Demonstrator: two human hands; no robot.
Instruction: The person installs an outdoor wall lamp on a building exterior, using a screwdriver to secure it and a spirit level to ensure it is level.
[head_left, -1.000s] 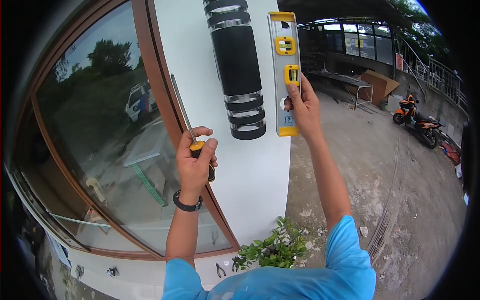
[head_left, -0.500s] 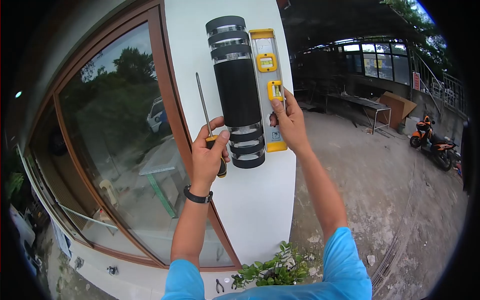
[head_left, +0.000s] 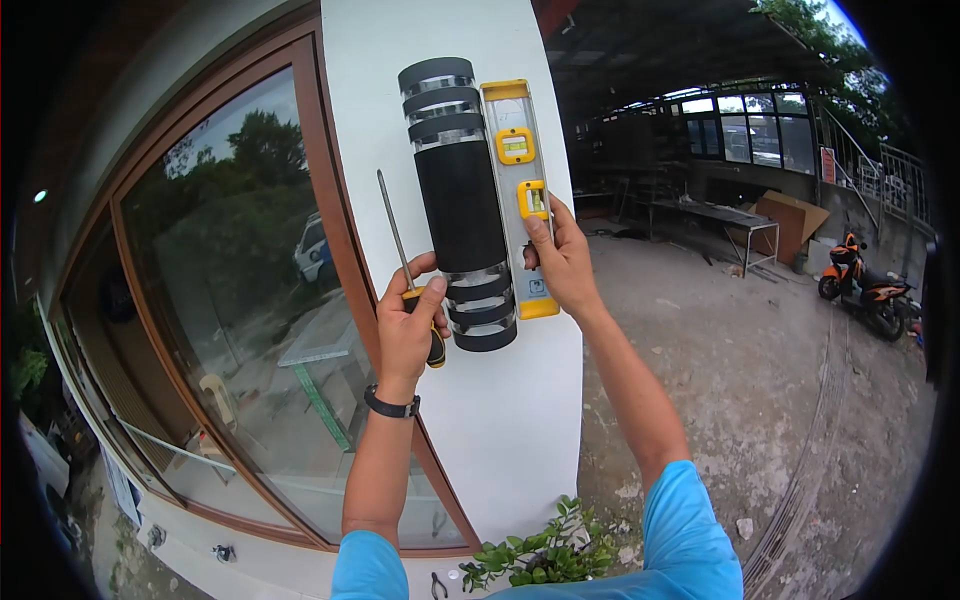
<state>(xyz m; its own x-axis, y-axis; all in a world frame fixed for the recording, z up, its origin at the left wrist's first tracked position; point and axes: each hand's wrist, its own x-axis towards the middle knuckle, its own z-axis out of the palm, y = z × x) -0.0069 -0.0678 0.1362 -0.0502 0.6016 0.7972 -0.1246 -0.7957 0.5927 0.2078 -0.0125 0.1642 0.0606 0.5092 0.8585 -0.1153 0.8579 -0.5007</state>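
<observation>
A black cylindrical wall lamp [head_left: 461, 205] with clear banded ends is against the white wall [head_left: 490, 430]. My left hand [head_left: 408, 318] is closed round the handle of a screwdriver [head_left: 393, 225], whose shaft points up. Its fingertips reach the lamp's lower left side. Along the lamp's right side stands a spirit level [head_left: 513, 185] with yellow ends and yellow-framed vials. My right hand [head_left: 562, 258] grips the level's right edge below the middle, its thumb on the front face. Both level and lamp lean slightly in the view.
Left of the wall is a brown-framed glass window [head_left: 225, 290]. A leafy plant [head_left: 540, 550] and pliers [head_left: 438, 585] are at the wall's foot. Further off to the right stand a long table [head_left: 710, 220] and an orange motorcycle [head_left: 862, 280].
The lamp, level and both hands appear slightly lower and further left in the view, mostly as the camera shifts. Both hands keep their holds.
</observation>
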